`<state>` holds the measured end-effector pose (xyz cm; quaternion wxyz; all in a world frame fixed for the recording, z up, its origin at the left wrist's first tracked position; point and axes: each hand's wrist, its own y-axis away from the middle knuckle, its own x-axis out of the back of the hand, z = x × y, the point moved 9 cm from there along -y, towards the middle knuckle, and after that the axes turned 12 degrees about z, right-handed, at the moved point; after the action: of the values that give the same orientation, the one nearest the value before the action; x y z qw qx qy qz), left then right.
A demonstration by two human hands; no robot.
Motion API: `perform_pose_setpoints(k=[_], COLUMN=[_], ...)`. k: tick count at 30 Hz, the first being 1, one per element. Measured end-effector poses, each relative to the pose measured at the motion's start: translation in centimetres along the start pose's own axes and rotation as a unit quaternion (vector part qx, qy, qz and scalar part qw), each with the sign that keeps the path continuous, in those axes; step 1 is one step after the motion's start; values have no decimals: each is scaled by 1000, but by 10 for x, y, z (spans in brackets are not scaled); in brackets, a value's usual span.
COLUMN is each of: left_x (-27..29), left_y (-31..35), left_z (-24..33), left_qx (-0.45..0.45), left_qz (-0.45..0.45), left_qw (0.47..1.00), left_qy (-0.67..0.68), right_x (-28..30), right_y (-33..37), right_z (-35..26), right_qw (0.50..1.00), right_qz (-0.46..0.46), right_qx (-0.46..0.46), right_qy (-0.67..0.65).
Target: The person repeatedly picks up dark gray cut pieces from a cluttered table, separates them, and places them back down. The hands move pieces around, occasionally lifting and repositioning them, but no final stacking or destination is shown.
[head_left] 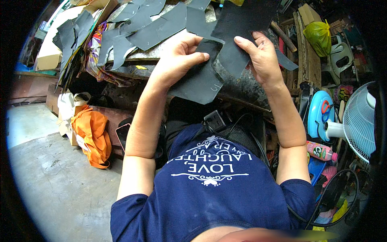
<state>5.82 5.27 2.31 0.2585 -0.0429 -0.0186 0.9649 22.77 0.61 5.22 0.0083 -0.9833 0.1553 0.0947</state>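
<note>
My left hand [179,58] pinches a black cut sheet piece [195,80] between thumb and fingers; it hangs over the near edge of the bench, with a small pale mark near its lower corner. In my right hand [263,56] is another black sheet piece [244,20], larger and stretching up past the top of the view. The two pieces come close together between my hands; whether they touch, I cannot tell. Several dark grey cut pieces [161,32] lie overlapping on the bench beyond my left hand. More cut pieces [72,38] are bunched at the bench's left end.
An orange cloth bag [92,135] and a white bag [70,107] sit low on the left. At right stand a white fan [358,121] with a blue base [319,113], a pink bottle [320,151] and a looped black cable [356,193]. A yellow plastic bag [317,38] rests farther back.
</note>
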Motion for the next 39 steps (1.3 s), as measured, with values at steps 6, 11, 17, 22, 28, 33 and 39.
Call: perform_pose_setpoints(k=[6,11,17,22,28,33,39], left_x=[-8,-10,-10,-12,-12,-16,-2], left_y=[4,4,3,5,4,6,4], left_z=[4,12,12,17,18,14,11], left_qx=[19,-8,-8,-12,-14,6,45], left_qz=[-6,22,32,29,31,19,80], left_qw=[999,998,998,998,999,999,996], left_qy=[38,51,47,51,31,47,-22], right_x=[-11,-13,-17,-15,-14,-15,-13], right_y=[4,6,8,8,9,8,7], right_z=[5,8,6,5,6,8,5], right_qw=[999,999,999,1000,999,999,998], right_qz=[0,-2,-41,4,17,10,20], right_qx=[34,33,8,21,32,30,23], right_qy=[12,7,-12,-12,-4,7,48])
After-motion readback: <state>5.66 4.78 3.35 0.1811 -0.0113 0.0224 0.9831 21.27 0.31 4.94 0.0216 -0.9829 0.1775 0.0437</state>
